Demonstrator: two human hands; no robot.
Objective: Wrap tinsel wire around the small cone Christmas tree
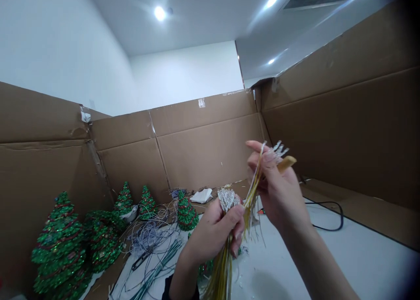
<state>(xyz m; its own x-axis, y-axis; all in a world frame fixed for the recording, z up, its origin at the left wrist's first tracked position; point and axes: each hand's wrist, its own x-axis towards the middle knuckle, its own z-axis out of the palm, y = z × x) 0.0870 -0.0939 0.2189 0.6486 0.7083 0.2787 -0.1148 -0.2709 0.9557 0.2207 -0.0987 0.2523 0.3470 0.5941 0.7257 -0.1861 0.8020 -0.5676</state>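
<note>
Left hand [213, 225], lower centre of the frame: closed around a bundle of yellow strands [227, 200], silvery tips upward; far fingers partly masked, lower ends cut off by the bottom edge. Right hand [277, 182], right of centre: thumb and fingers pinching a smaller bunch of pale-tipped strands [252, 191], with a tan stick [287, 163] protruding beside the thumb; palm and rest of stick hidden.

Lower left: glittery green tree ornaments [62, 243], partly overlapping; another behind the left wrist, mostly obscured. Left of the left hand: tangled pale wire [152, 232], individual runs hard to trace; dark tool [141, 259], type unclear; green stems [160, 263], running toward the bottom edge. Behind the smaller bunch: red-orange tip [261, 211], remainder concealed. Lower right: black cable [341, 221], partly behind the right forearm. Far right edge: lost in darkness.
</note>
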